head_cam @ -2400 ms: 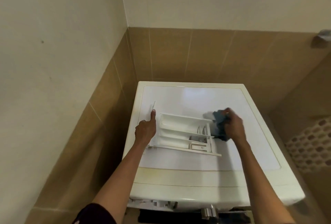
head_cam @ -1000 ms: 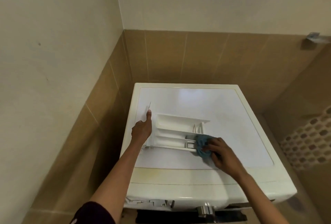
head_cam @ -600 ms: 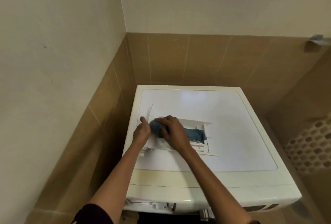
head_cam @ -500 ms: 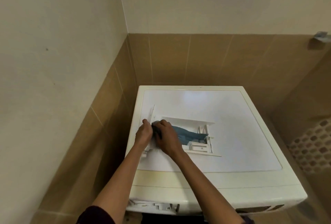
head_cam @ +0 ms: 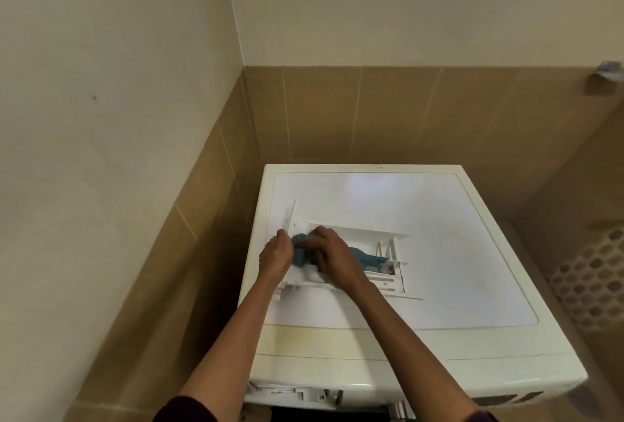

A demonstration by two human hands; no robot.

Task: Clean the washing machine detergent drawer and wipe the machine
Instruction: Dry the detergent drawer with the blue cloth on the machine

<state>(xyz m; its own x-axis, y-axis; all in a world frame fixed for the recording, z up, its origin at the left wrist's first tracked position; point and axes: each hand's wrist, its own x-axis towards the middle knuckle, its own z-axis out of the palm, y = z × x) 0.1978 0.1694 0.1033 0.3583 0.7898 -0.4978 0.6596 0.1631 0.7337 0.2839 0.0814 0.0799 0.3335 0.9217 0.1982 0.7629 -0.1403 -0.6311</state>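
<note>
Cloth (head_cam: 300, 253) shifted left in drawer (head_cam: 358, 234).

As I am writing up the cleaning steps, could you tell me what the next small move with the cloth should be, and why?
Probably sweep the blue cloth rightward along the drawer. The right hand presses it bunched at the drawer's left end, its tail trailing right, while the left hand holds that end on the machine's top.
</note>
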